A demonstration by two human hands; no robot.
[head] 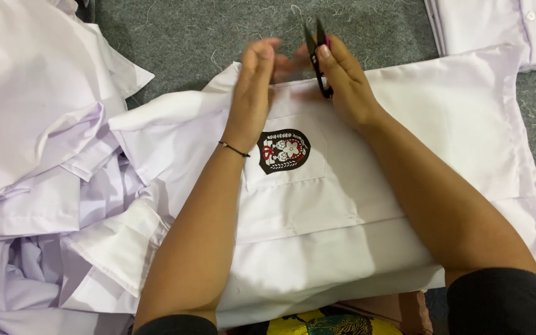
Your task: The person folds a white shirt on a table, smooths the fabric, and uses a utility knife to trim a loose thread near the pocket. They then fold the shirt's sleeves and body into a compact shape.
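Snips at the shirt's top edge

My right hand (345,80) grips black thread snips (319,59), long axis running up-frame, tips past the white shirt (355,205) spread at centre. My left hand (252,87) sits just left of them, fingers flat, nothing gripped, above the badge pocket (285,151)

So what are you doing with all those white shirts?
A person has a white shirt laid flat on grey carpet. The right hand holds small black thread snips near the top edge of the shirt, above its pocket with a dark badge. The left hand rests edge-on against the cloth beside it. A heap of more white shirts lies on the left, and another folded one sits top right.
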